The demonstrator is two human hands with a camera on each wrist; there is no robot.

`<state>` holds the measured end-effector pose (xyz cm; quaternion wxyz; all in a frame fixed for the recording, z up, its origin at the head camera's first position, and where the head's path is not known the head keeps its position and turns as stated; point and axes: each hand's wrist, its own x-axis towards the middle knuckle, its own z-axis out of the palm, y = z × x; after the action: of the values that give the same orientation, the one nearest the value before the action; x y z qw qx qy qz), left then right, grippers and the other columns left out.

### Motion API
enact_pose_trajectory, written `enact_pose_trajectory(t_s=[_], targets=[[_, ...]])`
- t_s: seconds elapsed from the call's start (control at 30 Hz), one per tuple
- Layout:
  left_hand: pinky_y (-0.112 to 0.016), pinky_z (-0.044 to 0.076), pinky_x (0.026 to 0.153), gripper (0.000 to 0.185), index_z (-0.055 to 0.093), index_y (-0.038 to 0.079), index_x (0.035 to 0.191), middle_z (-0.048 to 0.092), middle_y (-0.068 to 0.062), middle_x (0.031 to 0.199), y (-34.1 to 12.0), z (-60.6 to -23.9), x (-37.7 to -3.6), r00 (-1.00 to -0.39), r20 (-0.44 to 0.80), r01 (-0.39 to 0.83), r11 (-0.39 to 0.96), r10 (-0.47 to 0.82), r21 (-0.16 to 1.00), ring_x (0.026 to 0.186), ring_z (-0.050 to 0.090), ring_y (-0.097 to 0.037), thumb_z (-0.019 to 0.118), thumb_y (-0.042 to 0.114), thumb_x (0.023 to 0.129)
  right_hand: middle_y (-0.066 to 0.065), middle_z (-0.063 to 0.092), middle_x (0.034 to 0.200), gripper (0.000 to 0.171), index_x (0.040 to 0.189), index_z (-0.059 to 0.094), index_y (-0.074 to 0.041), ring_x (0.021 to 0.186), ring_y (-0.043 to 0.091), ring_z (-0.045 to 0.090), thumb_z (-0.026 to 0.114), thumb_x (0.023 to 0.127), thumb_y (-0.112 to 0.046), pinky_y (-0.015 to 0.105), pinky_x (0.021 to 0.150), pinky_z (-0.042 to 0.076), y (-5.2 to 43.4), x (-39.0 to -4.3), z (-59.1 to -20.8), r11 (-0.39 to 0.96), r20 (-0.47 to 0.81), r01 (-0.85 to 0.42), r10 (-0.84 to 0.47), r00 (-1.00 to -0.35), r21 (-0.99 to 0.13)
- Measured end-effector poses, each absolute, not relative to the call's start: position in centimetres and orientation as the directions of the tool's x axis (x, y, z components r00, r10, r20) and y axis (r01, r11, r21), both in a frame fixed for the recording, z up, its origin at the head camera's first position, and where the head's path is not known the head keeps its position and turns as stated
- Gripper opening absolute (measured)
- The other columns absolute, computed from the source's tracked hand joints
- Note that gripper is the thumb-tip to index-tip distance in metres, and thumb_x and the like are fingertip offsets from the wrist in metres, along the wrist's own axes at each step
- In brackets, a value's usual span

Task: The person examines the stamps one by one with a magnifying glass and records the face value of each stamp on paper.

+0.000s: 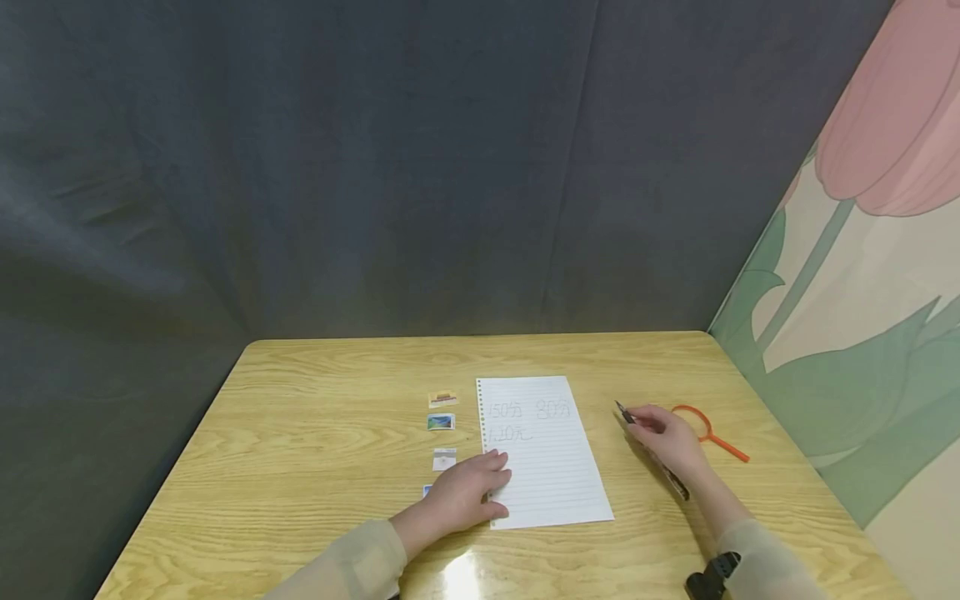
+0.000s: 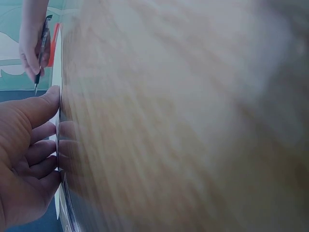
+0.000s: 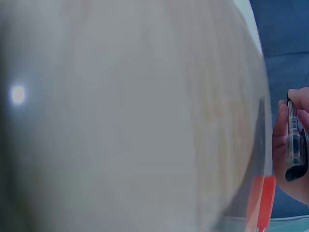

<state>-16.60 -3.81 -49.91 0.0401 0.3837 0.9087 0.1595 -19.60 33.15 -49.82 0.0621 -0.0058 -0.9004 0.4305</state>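
Head view: left hand (image 1: 467,493) flat, fingers straight, pressing the near left edge of the sheet (image 1: 543,451) onto the table (image 1: 315,417); right hand (image 1: 666,435) clenched round a pen (image 1: 651,450), tip aimed far and left, hovering right of the sheet and apart from it. Sheet mid-table, lined, with faint writing on its far lines only. Just left of it, a row of four small stamps (image 1: 441,422), the nearest half hidden under the left hand. Orange magnifier (image 1: 707,432) just right of the right hand. Left wrist view: fingertips (image 2: 50,99) on the sheet's edge, rest blurred. Right wrist view: pen (image 3: 293,140) held in curled fingers, table a blur. Best done, by the look of it, with the left palm kept steady so the sheet stays put, pen brought in over the next blank line below the writing, wrist resting on the table.
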Motion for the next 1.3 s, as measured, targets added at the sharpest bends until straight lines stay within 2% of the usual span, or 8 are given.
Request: enact_pose_trajectory(t_s=[0.17,0.4,0.67,0.93,1.3], targets=[[-0.033,0.036,0.112,0.056,0.062,0.01,0.135,0.049,-0.011,0.147,-3.8,-50.0,-16.6,-0.702,0.051,0.683,0.651,0.71,0.331,0.138,0.042,-0.022,0.074,0.037,0.088,0.012,0.069,0.103,0.029,0.118,0.069,-0.001,0.087,0.015,0.062,0.072,0.092,-0.013,0.02,0.07,0.052,34.2,-18.9,-50.2,0.703,0.155,-0.07,0.058,-0.986,-0.708],[-0.033,0.036,0.112,0.055,0.062,0.01,0.135,0.049,-0.011,0.147,-3.9,-50.0,-16.6,-0.699,0.055,0.686,0.648,0.713,0.332,0.138,0.042,-0.022,0.074,0.037,0.088,0.004,0.069,0.088,0.025,0.11,0.073,0.0,0.075,0.005,0.06,0.076,0.086,-0.005,0.02,0.064,0.051,35.1,-18.5,-50.8,0.759,0.24,-0.133,0.031,-0.97,-0.637],[-0.033,0.036,0.112,0.055,0.063,0.01,0.134,0.049,-0.011,0.146,-3.9,-49.9,-16.5,-0.697,0.061,0.69,0.645,0.714,0.328,0.138,0.043,-0.023,0.074,0.037,0.088,0.0,0.067,0.083,0.024,0.107,0.075,-0.003,0.071,0.006,0.056,0.077,0.084,-0.003,0.023,0.061,0.048,35.0,-18.5,-51.0,0.779,0.263,-0.147,0.024,-0.964,-0.61],[-0.033,0.036,0.112,0.054,0.063,0.01,0.133,0.05,-0.011,0.146,-3.9,-49.8,-16.5,-0.694,0.065,0.694,0.643,0.717,0.324,0.137,0.043,-0.023,0.074,0.037,0.088,0.005,0.069,0.09,0.023,0.107,0.075,-0.004,0.073,0.011,0.054,0.077,0.084,-0.003,0.025,0.061,0.046,35.0,-18.4,-51.4,0.802,0.259,-0.139,0.021,-0.966,-0.582],[-0.033,0.037,0.112,0.055,0.063,0.009,0.134,0.05,-0.012,0.146,-3.9,-49.8,-16.5,-0.69,0.066,0.697,0.637,0.721,0.33,0.137,0.043,-0.024,0.073,0.037,0.088,0.001,0.068,0.086,0.026,0.109,0.074,-0.002,0.073,0.006,0.056,0.078,0.083,-0.005,0.024,0.063,0.048,35.3,-18.4,-51.6,0.783,0.282,-0.17,0.007,-0.959,-0.598]])
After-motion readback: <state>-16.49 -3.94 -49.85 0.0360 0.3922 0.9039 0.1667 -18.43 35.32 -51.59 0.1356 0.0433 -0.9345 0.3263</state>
